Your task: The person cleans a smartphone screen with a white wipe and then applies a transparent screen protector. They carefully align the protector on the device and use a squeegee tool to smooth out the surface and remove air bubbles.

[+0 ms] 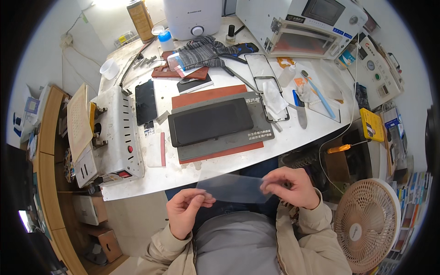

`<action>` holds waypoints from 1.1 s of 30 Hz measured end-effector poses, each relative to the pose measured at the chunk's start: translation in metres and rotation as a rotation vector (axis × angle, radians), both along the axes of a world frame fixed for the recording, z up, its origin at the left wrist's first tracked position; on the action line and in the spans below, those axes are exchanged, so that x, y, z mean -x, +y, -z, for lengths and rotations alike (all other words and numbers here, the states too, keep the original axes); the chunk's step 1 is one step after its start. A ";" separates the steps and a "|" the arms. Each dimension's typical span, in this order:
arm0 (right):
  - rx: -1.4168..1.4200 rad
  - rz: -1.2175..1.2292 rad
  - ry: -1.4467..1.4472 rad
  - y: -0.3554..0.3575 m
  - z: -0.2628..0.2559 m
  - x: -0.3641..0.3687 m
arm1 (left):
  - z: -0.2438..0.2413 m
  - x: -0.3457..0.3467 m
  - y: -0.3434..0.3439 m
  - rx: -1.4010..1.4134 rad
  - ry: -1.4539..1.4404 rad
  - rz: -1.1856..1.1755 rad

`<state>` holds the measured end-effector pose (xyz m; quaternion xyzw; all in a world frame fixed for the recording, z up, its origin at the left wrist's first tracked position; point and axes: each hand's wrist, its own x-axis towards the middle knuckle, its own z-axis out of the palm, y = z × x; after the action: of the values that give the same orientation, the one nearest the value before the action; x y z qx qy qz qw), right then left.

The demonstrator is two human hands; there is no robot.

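Observation:
A clear rectangular film sheet point(235, 188) is stretched between my two hands, just off the table's front edge. My left hand point(187, 206) pinches its left end between thumb and fingers. At the other end, my right hand point(292, 185) grips the film the same way. Beyond them on the table lies a black phone-sized panel in a dark mould point(213, 120). The mould rests on a grey mat point(263, 120) bearing white writing, with a red-brown pad point(209, 96) showing from beneath. A narrow clear sheet with a pink edge strip point(162, 149) lies to the left.
A metal machine point(120, 137) with a red button stands at left, beside a dark phone screen point(146, 103). Phone frames point(261, 67), a blue-handled brush point(321, 98) and a blade point(301, 117) lie at right. A white chamber machine point(302, 37) stands behind; a fan point(367, 223) is at lower right.

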<state>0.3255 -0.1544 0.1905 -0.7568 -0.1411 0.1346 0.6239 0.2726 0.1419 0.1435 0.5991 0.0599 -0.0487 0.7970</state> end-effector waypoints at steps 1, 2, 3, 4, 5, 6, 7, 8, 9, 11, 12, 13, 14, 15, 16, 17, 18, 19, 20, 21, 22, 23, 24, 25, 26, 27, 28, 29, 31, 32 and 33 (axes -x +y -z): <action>0.031 0.030 0.000 0.000 0.001 0.000 | 0.000 0.000 0.000 0.022 0.016 0.026; 0.035 0.045 -0.004 0.000 0.001 0.000 | -0.001 0.000 0.000 0.045 0.033 0.053; 0.036 0.061 -0.010 0.000 0.000 0.000 | -0.001 -0.001 0.001 0.065 0.048 0.079; 0.038 0.076 -0.015 -0.001 0.000 -0.001 | 0.000 -0.001 0.001 0.096 0.050 0.075; 0.036 0.081 -0.020 -0.002 0.001 -0.001 | 0.001 -0.001 0.001 0.126 0.053 0.070; 0.033 0.087 -0.025 -0.003 0.001 -0.001 | 0.002 0.000 0.001 0.157 0.055 0.065; 0.031 0.093 -0.030 -0.004 0.002 -0.001 | 0.004 0.000 0.004 0.169 0.044 0.097; 0.029 0.101 -0.020 -0.005 0.001 -0.001 | 0.007 0.001 0.009 0.180 0.033 0.130; 0.027 0.109 -0.008 -0.005 0.002 0.000 | 0.009 0.002 0.012 0.192 0.025 0.162; 0.030 0.121 0.006 -0.007 0.002 0.000 | 0.007 0.002 0.013 0.180 0.032 0.174; 0.037 0.125 0.012 -0.008 0.002 0.000 | 0.005 0.003 0.013 0.175 0.040 0.180; 0.043 0.129 0.017 -0.009 0.003 0.000 | 0.004 0.003 0.012 0.148 0.042 0.178; 0.047 0.133 0.020 -0.010 0.004 0.000 | 0.002 0.002 0.010 0.120 0.045 0.176; 0.048 0.138 0.023 -0.011 0.005 0.000 | 0.000 0.001 0.009 0.091 0.046 0.174; 0.050 0.142 0.025 -0.012 0.007 0.001 | 0.000 0.001 0.010 0.109 0.044 0.193; 0.037 0.144 0.040 -0.012 0.007 0.002 | 0.000 0.001 0.011 0.127 0.042 0.212; 0.029 0.147 0.048 -0.013 0.008 0.003 | -0.001 0.001 0.012 0.143 0.040 0.231; 0.021 0.151 0.056 -0.013 0.008 0.003 | -0.001 0.001 0.012 0.147 0.038 0.232; 0.014 0.155 0.063 -0.014 0.008 0.004 | -0.001 0.001 0.012 0.151 0.036 0.234; 0.012 0.156 0.071 -0.014 0.008 0.004 | -0.001 0.001 0.011 0.156 0.032 0.234; 0.011 0.158 0.078 -0.015 0.008 0.004 | -0.001 0.002 0.012 0.164 0.029 0.237; 0.010 0.160 0.086 -0.015 0.008 0.005 | 0.000 0.003 0.012 0.173 0.025 0.240; 0.012 0.161 0.094 -0.015 0.009 0.006 | 0.000 0.003 0.012 0.182 0.019 0.243; 0.014 0.162 0.102 -0.016 0.009 0.006 | 0.000 0.003 0.012 0.179 0.018 0.245; 0.016 0.164 0.109 -0.016 0.010 0.007 | 0.000 0.003 0.011 0.177 0.017 0.246; 0.011 0.170 0.114 -0.016 0.010 0.008 | 0.000 0.003 0.010 0.174 0.015 0.249; 0.007 0.175 0.118 -0.016 0.010 0.008 | -0.001 0.003 0.009 0.166 0.009 0.245; 0.002 0.182 0.123 -0.015 0.010 0.009 | -0.003 0.003 0.008 0.158 0.002 0.241; 0.010 0.183 0.120 -0.016 0.009 0.008 | -0.006 0.002 0.006 0.142 -0.003 0.232; 0.014 0.183 0.119 -0.016 0.009 0.008 | -0.008 0.002 0.005 0.133 -0.001 0.227; 0.015 0.181 0.117 -0.017 0.009 0.008 | -0.008 0.002 0.005 0.125 0.000 0.222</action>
<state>0.3174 -0.1715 0.1813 -0.7620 -0.0343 0.1227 0.6349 0.2710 0.1472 0.1516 0.5510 -0.0099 -0.1406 0.8225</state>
